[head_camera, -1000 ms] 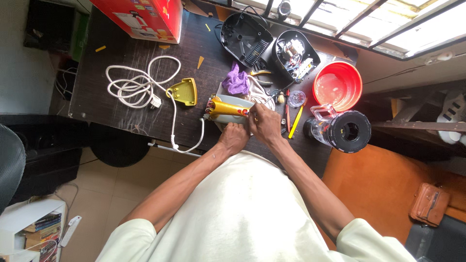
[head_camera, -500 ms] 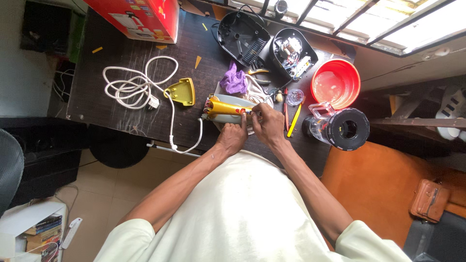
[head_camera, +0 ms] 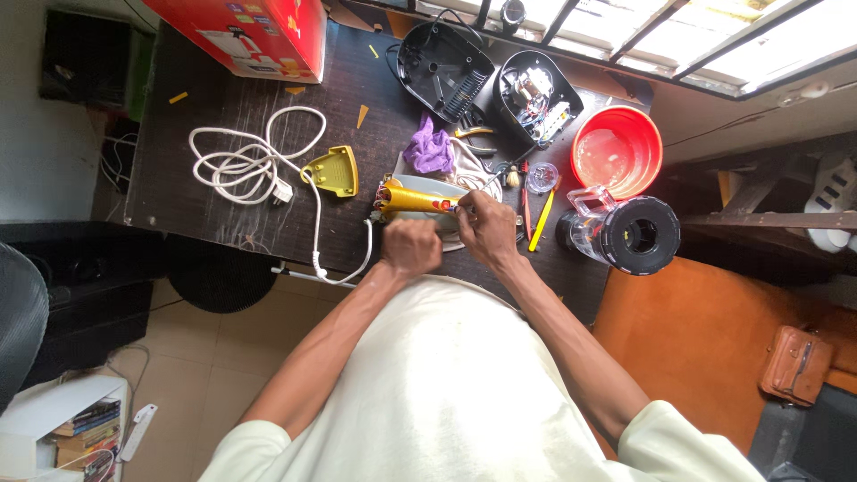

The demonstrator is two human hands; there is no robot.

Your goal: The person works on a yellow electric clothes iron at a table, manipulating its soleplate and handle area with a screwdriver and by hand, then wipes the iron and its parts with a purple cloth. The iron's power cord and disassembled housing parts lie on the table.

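A clothes iron with a yellow handle (head_camera: 418, 198) lies on the dark table (head_camera: 223, 201) near its front edge. My left hand (head_camera: 411, 245) is closed around the iron's near side. My right hand (head_camera: 486, 228) grips the handle's right end; a thin tool may be in its fingers, but I cannot tell. The iron's white cord (head_camera: 237, 161) lies coiled to the left, beside a loose yellow cover piece (head_camera: 333, 170).
A purple cloth (head_camera: 428, 147), pliers, a small brush and a yellow screwdriver (head_camera: 542, 219) lie around the iron. Behind are two opened black appliance housings (head_camera: 486, 76), a red bowl (head_camera: 616, 150), a blender jar (head_camera: 620, 234) and a red box (head_camera: 259, 31). An orange seat (head_camera: 696, 348) is on the right.
Both hands have stayed on the iron, shifting slightly along its handle. The view has moved a little; nothing else on the table has changed place.
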